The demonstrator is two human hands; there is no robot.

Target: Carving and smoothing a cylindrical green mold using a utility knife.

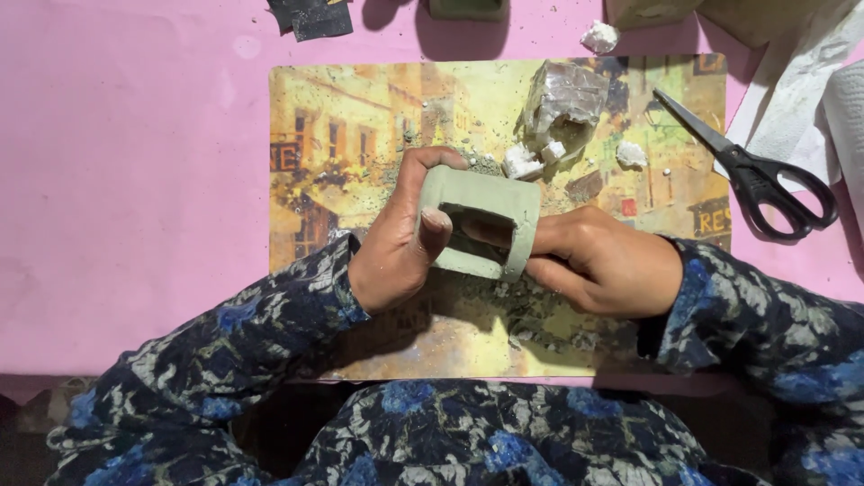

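Note:
Both my hands hold a pale green clay frame [504,200], a hollow rectangular piece, above a yellow picture placemat [360,126]. My left hand [396,238] grips its left side, thumb on the front edge and fingers curled over the top. The fingers of my right hand [598,261] pass inside the opening and press its right wall. Behind the frame lies a lump wrapped in clear plastic [565,97] with small white chunks [533,158] beside it.
Black scissors [751,171] lie shut at the right of the mat. White paper towel [810,90] sits at the far right. A white crumb [599,37], a dark scrap [312,16] and a green block [468,8] lie along the pink table's [135,180] far edge. Clay dust covers the mat.

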